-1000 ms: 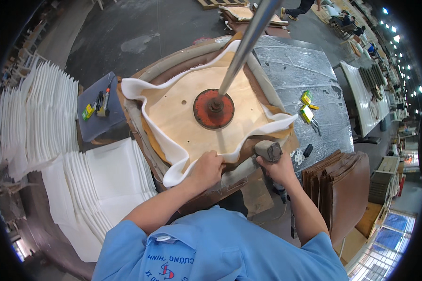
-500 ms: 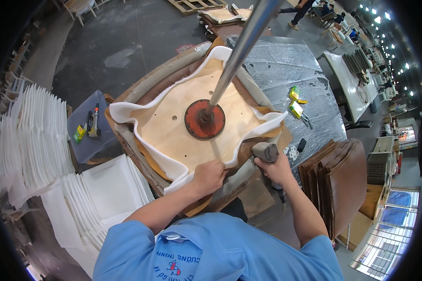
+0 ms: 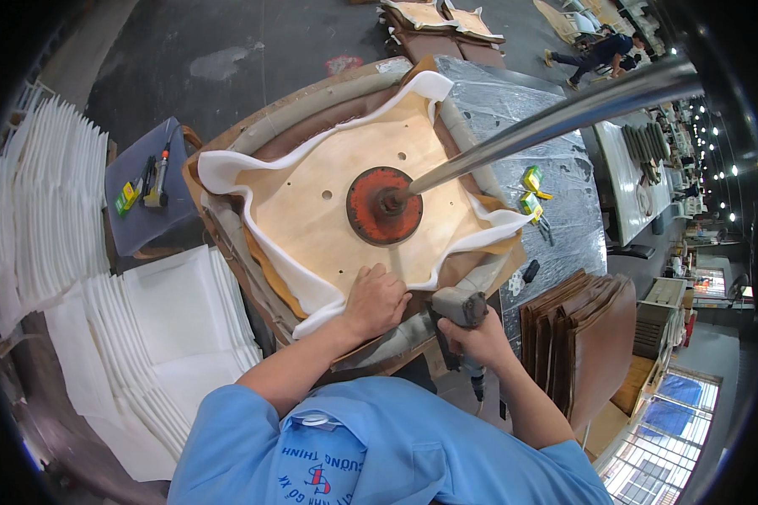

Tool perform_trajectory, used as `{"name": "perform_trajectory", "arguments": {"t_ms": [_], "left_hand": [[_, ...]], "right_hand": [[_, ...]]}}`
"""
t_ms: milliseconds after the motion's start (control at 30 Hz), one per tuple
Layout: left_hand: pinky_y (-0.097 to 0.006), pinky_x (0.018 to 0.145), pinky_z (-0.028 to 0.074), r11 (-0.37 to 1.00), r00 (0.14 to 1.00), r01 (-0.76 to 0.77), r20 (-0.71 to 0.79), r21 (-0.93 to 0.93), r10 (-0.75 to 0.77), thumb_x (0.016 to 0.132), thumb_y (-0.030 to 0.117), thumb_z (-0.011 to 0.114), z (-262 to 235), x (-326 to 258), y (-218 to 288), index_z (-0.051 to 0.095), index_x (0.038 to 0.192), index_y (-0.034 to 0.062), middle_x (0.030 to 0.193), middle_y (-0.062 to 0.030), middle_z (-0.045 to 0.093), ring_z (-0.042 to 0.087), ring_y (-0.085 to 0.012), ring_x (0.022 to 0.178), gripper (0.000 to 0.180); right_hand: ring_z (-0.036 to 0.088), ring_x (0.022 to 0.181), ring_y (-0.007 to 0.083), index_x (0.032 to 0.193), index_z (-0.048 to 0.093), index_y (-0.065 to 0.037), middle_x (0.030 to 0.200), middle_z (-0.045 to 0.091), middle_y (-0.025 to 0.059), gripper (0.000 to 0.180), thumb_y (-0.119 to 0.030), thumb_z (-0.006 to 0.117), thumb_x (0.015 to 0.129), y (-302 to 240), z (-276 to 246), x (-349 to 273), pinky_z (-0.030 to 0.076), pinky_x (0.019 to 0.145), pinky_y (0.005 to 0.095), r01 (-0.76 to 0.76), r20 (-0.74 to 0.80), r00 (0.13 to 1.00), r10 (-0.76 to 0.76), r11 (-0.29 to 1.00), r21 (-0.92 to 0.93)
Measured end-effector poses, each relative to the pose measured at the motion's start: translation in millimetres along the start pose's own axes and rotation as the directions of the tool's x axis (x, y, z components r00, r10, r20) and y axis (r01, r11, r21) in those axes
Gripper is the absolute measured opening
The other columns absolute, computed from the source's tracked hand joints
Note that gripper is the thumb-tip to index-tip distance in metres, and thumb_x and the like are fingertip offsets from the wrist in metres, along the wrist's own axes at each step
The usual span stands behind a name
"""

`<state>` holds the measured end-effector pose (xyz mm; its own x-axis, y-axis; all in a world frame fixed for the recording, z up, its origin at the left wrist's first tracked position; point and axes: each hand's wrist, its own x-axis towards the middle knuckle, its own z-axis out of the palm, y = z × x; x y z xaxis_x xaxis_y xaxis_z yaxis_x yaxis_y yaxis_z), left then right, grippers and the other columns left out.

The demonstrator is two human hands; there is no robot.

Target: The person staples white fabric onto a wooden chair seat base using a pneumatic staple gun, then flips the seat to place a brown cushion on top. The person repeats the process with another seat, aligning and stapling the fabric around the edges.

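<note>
A pale plywood seat panel [image 3: 299,231] lies on white padding [image 3: 221,171], whose edges curl up around it. Tan-brown leather [image 3: 458,264] shows beneath the padding. A round red press plate [image 3: 362,220] on a slanting metal rod [image 3: 556,122] bears on the panel's middle. At the near edge my left hand [image 3: 374,303] is closed, its fingers curled over the rim onto the wood; the material pinched there is mostly hidden. Just to its right, my right hand [image 3: 480,338] grips a grey pneumatic staple gun [image 3: 456,306], its head close to the padded frame's near edge.
Stacked white padding sheets [image 3: 173,316] stand at left, near a stool [image 3: 135,227] with tools and a small box. To the right are a plastic-covered table [image 3: 514,118] with boxes and pliers, and stacked brown leather pieces [image 3: 585,337]. A person [image 3: 598,59] is at far right.
The staple gun in my right hand has moved left, nearer my left hand. My left hand has shifted slightly onto the panel. The rod now leans farther right in view.
</note>
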<state>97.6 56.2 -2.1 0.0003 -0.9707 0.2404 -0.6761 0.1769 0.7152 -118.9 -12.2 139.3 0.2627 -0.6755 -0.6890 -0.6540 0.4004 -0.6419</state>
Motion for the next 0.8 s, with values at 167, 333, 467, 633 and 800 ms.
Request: {"name": "perform_trajectory", "arguments": {"t_ms": [167,333,467,633,800], "left_hand": [[-0.050,0.086,0.042,1.000,0.999,0.004,-0.037,-0.011,-0.005,0.095,0.022,0.077,2.6,-0.4,-1.8,0.070,0.084,0.0088,0.088,-0.0102,0.063,0.059,-0.0330,0.094,0.019],[-0.049,0.086,0.043,1.000,0.999,0.001,-0.053,-0.020,-0.002,0.096,0.022,0.076,6.1,-0.3,-2.4,0.071,0.085,0.0086,0.089,-0.0098,0.063,0.059,-0.0330,0.095,0.018],[-0.049,0.086,0.043,1.000,0.999,0.006,-0.043,0.002,-0.006,0.096,0.021,0.076,7.9,-0.2,-3.2,0.072,0.085,0.0087,0.090,-0.0094,0.063,0.059,-0.0328,0.095,0.017],[-0.048,0.086,0.043,1.000,0.999,0.002,-0.042,-0.005,-0.002,0.096,0.021,0.075,8.1,0.2,-5.4,0.072,0.085,0.0088,0.089,-0.0092,0.063,0.059,-0.0322,0.095,0.017],[-0.048,0.085,0.043,1.000,1.000,-0.004,-0.021,0.004,0.004,0.096,0.020,0.075,7.5,0.2,-7.7,0.072,0.085,0.0088,0.089,-0.0091,0.063,0.059,-0.0317,0.095,0.016]], "right_hand": [[0.068,0.066,0.0118,0.130,0.074,0.000,0.087,0.074,0.0042,0.040,-0.021,0.088,0.099,-22.1,15.4,6.3,0.056,0.060,0.0317,-0.034,0.044,0.998,0.040,0.992,-0.120],[0.069,0.065,0.0125,0.128,0.074,0.001,0.085,0.074,0.0045,0.039,-0.021,0.087,0.099,-31.1,20.7,13.1,0.056,0.059,0.0321,-0.040,0.061,0.997,0.052,0.983,-0.179],[0.070,0.065,0.0131,0.127,0.074,0.001,0.085,0.075,0.0054,0.039,-0.022,0.087,0.099,-35.9,23.8,15.5,0.056,0.059,0.0322,-0.049,0.048,0.997,0.061,0.975,-0.219],[0.070,0.065,0.0130,0.130,0.073,0.000,0.087,0.076,0.0056,0.040,-0.021,0.086,0.099,-37.7,29.2,14.6,0.056,0.059,0.0324,-0.069,0.029,0.997,0.077,0.974,-0.216],[0.070,0.065,0.0132,0.136,0.073,-0.001,0.088,0.076,0.0057,0.045,-0.021,0.086,0.098,-33.9,34.2,13.6,0.056,0.060,0.0328,-0.060,0.006,0.998,0.063,0.977,-0.203]]}}
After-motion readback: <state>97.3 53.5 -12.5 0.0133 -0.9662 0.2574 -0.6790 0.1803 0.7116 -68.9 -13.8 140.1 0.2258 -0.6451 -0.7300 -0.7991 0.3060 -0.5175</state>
